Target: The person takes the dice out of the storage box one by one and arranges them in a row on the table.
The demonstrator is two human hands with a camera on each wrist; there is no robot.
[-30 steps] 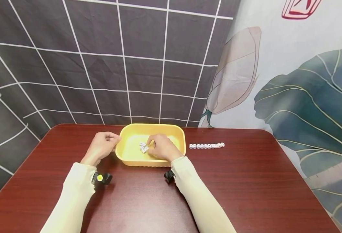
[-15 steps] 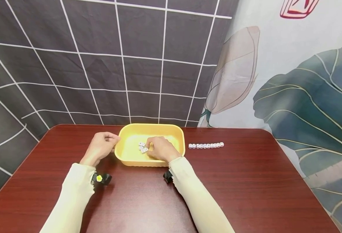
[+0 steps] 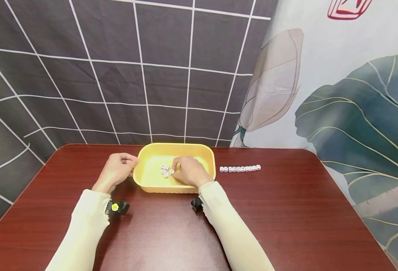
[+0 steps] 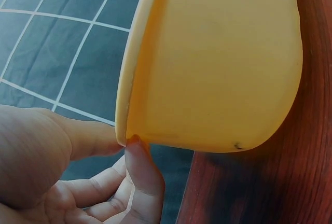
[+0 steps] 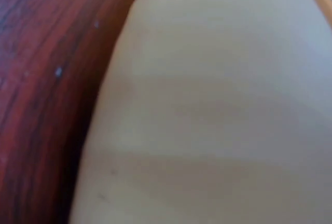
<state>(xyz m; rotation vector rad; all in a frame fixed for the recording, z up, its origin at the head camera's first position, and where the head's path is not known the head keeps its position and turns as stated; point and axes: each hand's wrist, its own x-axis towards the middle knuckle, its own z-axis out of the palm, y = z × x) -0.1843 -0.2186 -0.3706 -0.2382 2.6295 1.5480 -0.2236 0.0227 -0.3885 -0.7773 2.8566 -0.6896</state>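
A yellow plastic tub (image 3: 144, 184) stands near the table's far edge. At its left end my left hand (image 3: 116, 171) pinches the rim between thumb and forefinger; the left wrist view shows that hand (image 4: 98, 182) at the corner of the tub (image 4: 218, 68). My right hand (image 3: 189, 171) reaches down inside the tub, fingers bent, with a white die (image 3: 172, 171) at its fingertips. Just left of it, several loose white dice (image 3: 164, 169) lie on the tub floor. The tub's outer wall (image 5: 207, 105) fills most of the right wrist view, where the hand is hidden.
To the right of the tub, a straight row of white dice (image 3: 240, 169) lies on the red-brown wooden table (image 3: 287, 210). A dark gridded cloth (image 3: 165, 86) hangs behind the table, with a leaf-patterned cloth (image 3: 348, 113) at the right.
The right fingers have shifted among the dice, and one die now sits apart from the cluster at the fingertips. The left hand keeps its place on the rim.
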